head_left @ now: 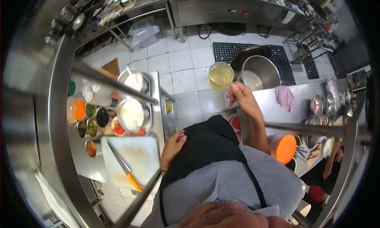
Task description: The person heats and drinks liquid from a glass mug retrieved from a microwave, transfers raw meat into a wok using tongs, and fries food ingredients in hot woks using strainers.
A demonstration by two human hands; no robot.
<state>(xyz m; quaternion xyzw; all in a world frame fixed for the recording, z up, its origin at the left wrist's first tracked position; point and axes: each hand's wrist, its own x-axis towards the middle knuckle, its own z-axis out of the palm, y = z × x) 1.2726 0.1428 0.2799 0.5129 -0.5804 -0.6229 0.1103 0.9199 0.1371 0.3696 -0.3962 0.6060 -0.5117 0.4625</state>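
My right hand (pixel 244 98) is closed around the handle of a clear jug (pixel 220 76), which holds a pale yellow liquid. The jug is in the air over the tiled floor, just left of a large steel pot (pixel 260 73). My left hand (pixel 173 148) hangs beside the black apron (pixel 206 139) with loosely bent fingers and nothing visible in it. Left of that hand is a white cutting board (pixel 136 157), on which lies a knife (pixel 123 164) with an orange handle.
Steel bowls of white food (pixel 131 115) and several sauce containers (pixel 92 127) crowd the left counter. On the right counter are a pink cloth (pixel 284 98) and an orange-lidded tub (pixel 283 149). Metal rails (pixel 114 81) cross both sides. Another person's arm (pixel 331 160) is at far right.
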